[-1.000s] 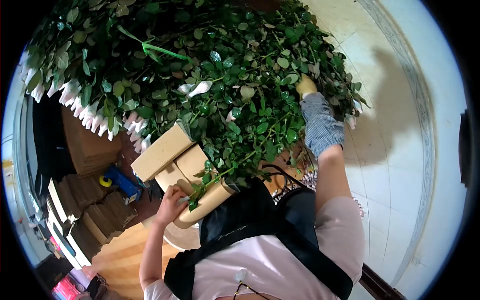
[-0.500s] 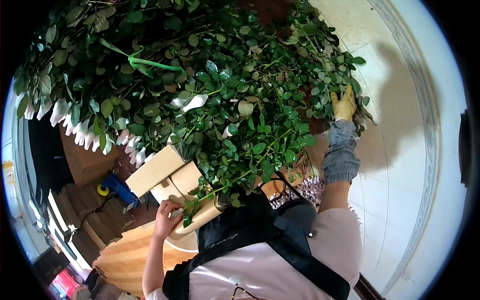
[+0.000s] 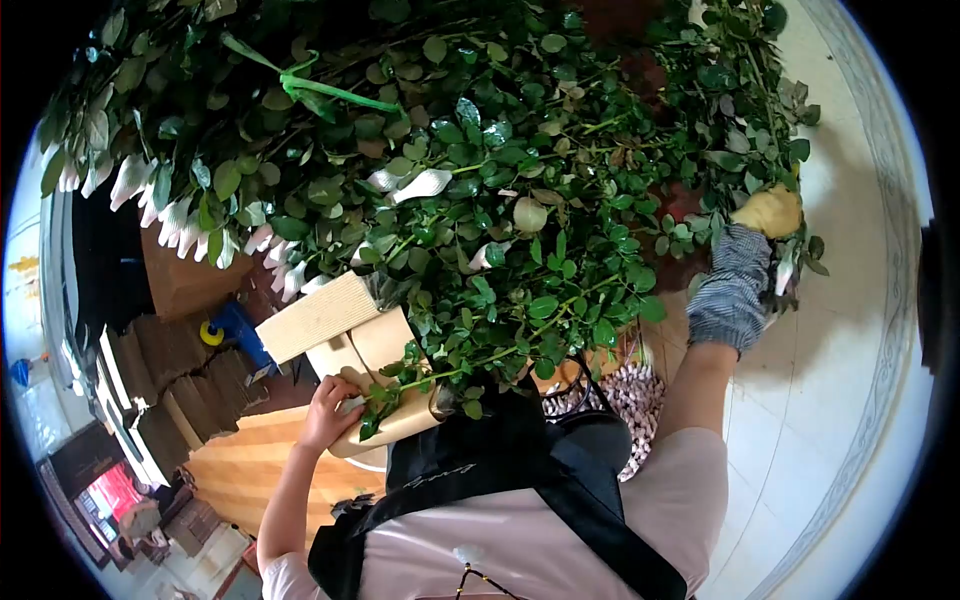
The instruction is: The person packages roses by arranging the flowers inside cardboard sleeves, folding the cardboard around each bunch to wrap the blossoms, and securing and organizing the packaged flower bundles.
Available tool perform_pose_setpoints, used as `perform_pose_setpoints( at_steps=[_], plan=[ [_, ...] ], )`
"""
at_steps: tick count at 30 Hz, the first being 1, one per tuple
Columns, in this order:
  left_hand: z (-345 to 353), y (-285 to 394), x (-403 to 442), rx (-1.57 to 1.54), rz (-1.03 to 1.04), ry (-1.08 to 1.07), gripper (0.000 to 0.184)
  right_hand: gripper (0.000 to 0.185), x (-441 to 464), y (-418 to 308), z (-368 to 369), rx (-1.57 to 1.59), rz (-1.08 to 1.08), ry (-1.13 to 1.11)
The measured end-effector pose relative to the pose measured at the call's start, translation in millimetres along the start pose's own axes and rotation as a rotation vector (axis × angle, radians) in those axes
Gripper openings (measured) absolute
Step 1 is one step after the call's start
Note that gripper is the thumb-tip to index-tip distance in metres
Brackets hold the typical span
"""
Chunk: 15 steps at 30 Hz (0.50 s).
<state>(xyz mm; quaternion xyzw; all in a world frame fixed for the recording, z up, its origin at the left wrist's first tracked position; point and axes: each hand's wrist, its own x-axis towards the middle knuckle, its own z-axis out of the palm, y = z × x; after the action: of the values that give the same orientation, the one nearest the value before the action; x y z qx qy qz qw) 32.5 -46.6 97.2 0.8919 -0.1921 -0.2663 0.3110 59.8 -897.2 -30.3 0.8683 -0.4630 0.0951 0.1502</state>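
My bare left hand [image 3: 332,412] is closed around the pale, netted head of a rose [image 3: 352,404] at the edge of a tan cardboard wrap [image 3: 385,418]. The leafy stem [image 3: 460,372] of that rose runs up and right across my lap. My right hand [image 3: 768,211], in a yellow glove with a grey sleeve, is closed on leafy rose stems at the right side of the heap. A pale netted bud [image 3: 785,272] hangs just below it; the fingers are mostly hidden. A big heap of leafy roses [image 3: 330,200] lies in front of me.
White-sleeved rose heads [image 3: 180,228] line the heap's left edge, and a green tie [image 3: 340,95] lies on top. Stacked cardboard [image 3: 150,385], a blue tape dispenser [image 3: 240,335] and a wooden surface [image 3: 250,460] are at left. Pale tiled floor [image 3: 790,400] lies at right.
My right hand has moved right and slightly down, from open fingers on the leaves to a closed grip, and foliage has shifted right with it. My left hand stays on the rose head.
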Motion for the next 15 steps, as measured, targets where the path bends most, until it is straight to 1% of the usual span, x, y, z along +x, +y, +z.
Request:
perform_pose_setpoints(
  at_steps=[3,5,7,8,10,12,13,14,15],
  plan=[
    [-1.2,-0.4,0.3,0.033,0.015,0.0,0.03,0.028,6.8,-9.9,-7.8,-0.027,-0.025,-0.083],
    [0.1,-1.8,1.4,-0.018,-0.032,-0.009,0.03,0.029,15.3,-13.3,-11.3,-0.033,-0.045,-0.13],
    [-1.3,-2.9,0.4,0.005,0.015,-0.018,0.03,0.029,24.6,-17.2,-28.3,-0.046,-0.068,-0.187],
    [-2.8,1.2,0.5,-0.004,-0.017,-0.016,0.03,0.029,29.0,-21.4,-44.5,-0.068,-0.078,-0.222],
    [-2.5,-1.9,-1.0,-0.045,-0.006,-0.007,0.03,0.03,36.8,-32.4,-95.1,-0.162,-0.097,-0.249],
    [-1.7,-5.4,-1.2,-0.09,0.002,0.012,0.03,0.03,24.7,-62.3,-173.3,-0.309,-0.158,-0.147],
    [0.5,-7.5,-4.9,-0.106,-0.015,0.011,0.03,0.03,10.3,-85.1,-208.6,-0.228,-0.253,-0.007],
    [0.6,-8.7,-2.7,-0.11,-0.027,-0.003,0.03,0.031,-9.7,-111.4,-231.5,0.046,-0.38,0.092],
    [1.3,-10.2,-2.3,-0.12,-0.019,0.0,0.03,0.033,-36.7,-140.4,-235.8,0.536,-0.575,0.24]
  ],
)
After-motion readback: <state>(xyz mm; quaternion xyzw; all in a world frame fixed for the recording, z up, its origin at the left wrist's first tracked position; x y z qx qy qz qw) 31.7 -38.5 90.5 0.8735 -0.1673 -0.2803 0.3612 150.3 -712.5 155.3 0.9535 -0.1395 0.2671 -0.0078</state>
